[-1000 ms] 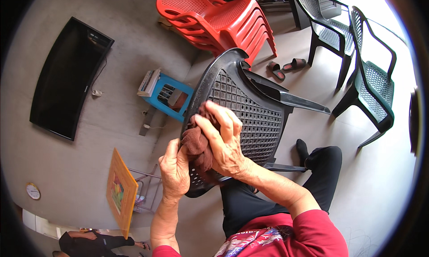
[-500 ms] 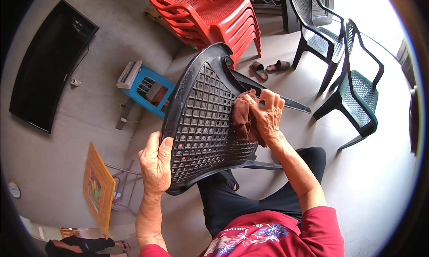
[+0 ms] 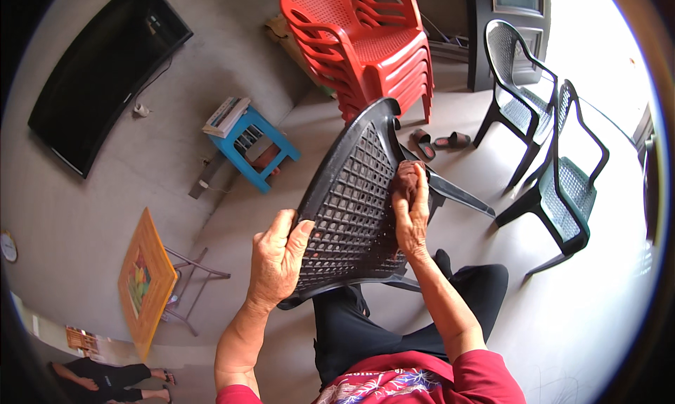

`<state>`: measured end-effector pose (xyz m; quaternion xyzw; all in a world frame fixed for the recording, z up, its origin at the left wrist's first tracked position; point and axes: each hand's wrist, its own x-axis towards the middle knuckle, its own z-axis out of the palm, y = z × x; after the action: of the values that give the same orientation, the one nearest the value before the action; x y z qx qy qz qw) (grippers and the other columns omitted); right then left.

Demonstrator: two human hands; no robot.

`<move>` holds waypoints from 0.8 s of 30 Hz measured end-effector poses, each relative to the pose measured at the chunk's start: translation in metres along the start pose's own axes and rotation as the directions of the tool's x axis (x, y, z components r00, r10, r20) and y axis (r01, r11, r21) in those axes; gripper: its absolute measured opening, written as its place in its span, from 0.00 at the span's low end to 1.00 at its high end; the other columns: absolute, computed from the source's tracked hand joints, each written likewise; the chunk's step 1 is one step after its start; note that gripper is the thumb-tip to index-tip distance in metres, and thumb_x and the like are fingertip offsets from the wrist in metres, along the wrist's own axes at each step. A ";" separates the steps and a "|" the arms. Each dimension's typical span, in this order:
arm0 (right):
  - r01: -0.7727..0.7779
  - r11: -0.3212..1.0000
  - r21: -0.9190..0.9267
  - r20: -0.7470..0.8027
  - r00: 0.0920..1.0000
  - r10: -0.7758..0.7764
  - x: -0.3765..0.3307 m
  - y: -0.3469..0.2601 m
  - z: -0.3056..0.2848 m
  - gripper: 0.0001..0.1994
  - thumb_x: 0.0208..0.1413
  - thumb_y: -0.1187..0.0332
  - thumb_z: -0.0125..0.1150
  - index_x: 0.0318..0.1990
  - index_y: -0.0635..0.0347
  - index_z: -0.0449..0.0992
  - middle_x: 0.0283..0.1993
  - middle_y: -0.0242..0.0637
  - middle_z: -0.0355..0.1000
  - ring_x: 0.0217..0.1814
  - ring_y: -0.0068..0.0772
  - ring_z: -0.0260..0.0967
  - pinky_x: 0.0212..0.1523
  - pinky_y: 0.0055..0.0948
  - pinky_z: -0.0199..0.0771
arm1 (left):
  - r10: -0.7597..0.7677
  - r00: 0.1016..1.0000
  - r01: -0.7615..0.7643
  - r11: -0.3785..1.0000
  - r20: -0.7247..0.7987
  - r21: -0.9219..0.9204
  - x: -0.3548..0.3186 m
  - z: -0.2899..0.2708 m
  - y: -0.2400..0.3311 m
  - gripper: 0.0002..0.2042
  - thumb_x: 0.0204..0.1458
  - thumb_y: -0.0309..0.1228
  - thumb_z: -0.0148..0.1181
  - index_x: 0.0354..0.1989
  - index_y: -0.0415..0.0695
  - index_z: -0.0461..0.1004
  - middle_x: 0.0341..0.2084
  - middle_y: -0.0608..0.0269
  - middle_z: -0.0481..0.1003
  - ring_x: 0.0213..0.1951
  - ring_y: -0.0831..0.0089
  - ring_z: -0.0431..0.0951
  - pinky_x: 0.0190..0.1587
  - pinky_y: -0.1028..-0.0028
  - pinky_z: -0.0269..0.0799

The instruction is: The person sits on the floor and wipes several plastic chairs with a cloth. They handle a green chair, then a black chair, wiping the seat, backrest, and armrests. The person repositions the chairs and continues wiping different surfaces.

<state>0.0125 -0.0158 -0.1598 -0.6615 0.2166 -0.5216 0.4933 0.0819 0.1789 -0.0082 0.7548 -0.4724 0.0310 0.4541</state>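
Note:
A black plastic armchair [image 3: 351, 200] with a lattice of square holes is tilted in front of me, over my legs. My left hand [image 3: 278, 260] grips its outer rim at the left, thumb on the near face and fingers wrapped around the edge. In my right hand [image 3: 413, 218] is a bunched brown cloth [image 3: 409, 179], pressed against the right part of the lattice near the chair's far corner. The fingers of that hand are stretched over the cloth and hide part of it.
Stacked red chairs [image 3: 380, 49] stand beyond. Dark green chairs [image 3: 566, 193] and slippers [image 3: 439, 142] are at the right. At the left are a blue stool [image 3: 256, 147] with books, a folding table [image 3: 148, 281] and a wall-mounted television [image 3: 105, 74]. Another person's legs [image 3: 116, 379] show lower left.
The view has shifted, so the room appears farther right and lower. My right hand has flattened over the cloth and slid along the lattice; my left keeps its hold on the rim.

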 end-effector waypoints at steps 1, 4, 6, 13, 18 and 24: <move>-0.049 0.982 0.181 0.012 0.999 0.048 0.006 0.002 0.003 0.31 0.53 0.72 0.52 0.65 0.61 0.50 0.59 0.50 0.59 0.64 0.43 0.55 0.65 0.35 0.49 | 0.009 1.000 -0.009 1.000 -0.009 -0.011 0.001 0.000 0.000 0.09 0.57 0.30 0.53 0.31 0.36 0.66 0.14 0.56 0.66 0.15 0.69 0.65 0.20 0.73 0.61; 0.143 0.973 0.184 0.080 0.984 -0.160 0.026 -0.033 0.018 0.28 0.54 0.78 0.46 0.65 0.58 0.52 0.58 0.47 0.61 0.60 0.41 0.60 0.61 0.30 0.54 | -0.034 0.999 0.032 0.998 -0.036 -0.049 -0.003 -0.003 0.008 0.08 0.56 0.29 0.54 0.31 0.38 0.66 0.13 0.54 0.66 0.14 0.65 0.68 0.19 0.70 0.62; 0.242 0.963 0.121 0.119 0.959 -0.256 0.055 -0.059 0.028 0.27 0.56 0.77 0.45 0.64 0.58 0.52 0.58 0.47 0.62 0.60 0.42 0.60 0.61 0.30 0.54 | -0.061 0.998 0.060 0.997 0.019 0.046 -0.005 -0.001 0.008 0.06 0.55 0.27 0.56 0.32 0.38 0.67 0.14 0.56 0.68 0.16 0.68 0.70 0.20 0.70 0.63; 0.148 0.988 -0.044 0.161 0.977 -0.139 0.055 -0.049 0.020 0.24 0.60 0.70 0.42 0.64 0.55 0.53 0.60 0.46 0.62 0.64 0.42 0.58 0.62 0.32 0.54 | 0.052 0.999 -0.052 0.997 0.007 0.060 -0.009 -0.005 0.005 0.07 0.53 0.25 0.57 0.32 0.38 0.65 0.13 0.52 0.66 0.15 0.56 0.69 0.19 0.68 0.61; 0.135 0.984 -0.117 0.169 0.979 -0.114 0.024 -0.014 0.005 0.23 0.60 0.67 0.43 0.63 0.57 0.54 0.61 0.49 0.60 0.64 0.45 0.56 0.63 0.36 0.52 | 0.038 0.999 -0.038 0.999 0.014 0.038 -0.005 -0.005 0.000 0.08 0.55 0.27 0.56 0.31 0.37 0.64 0.12 0.53 0.63 0.14 0.59 0.62 0.18 0.70 0.59; 0.002 0.981 -0.192 0.175 0.984 0.033 -0.010 0.050 -0.015 0.24 0.59 0.64 0.45 0.62 0.58 0.56 0.60 0.48 0.59 0.64 0.45 0.56 0.64 0.36 0.50 | -0.020 1.000 0.020 1.000 -0.010 0.021 -0.004 -0.008 -0.009 0.08 0.55 0.28 0.55 0.32 0.38 0.64 0.13 0.53 0.65 0.15 0.60 0.64 0.19 0.69 0.60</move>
<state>0.0066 -0.0346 -0.2088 -0.7481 0.2260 -0.4334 0.4488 0.0893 0.1890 -0.0113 0.7641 -0.4621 0.0353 0.4488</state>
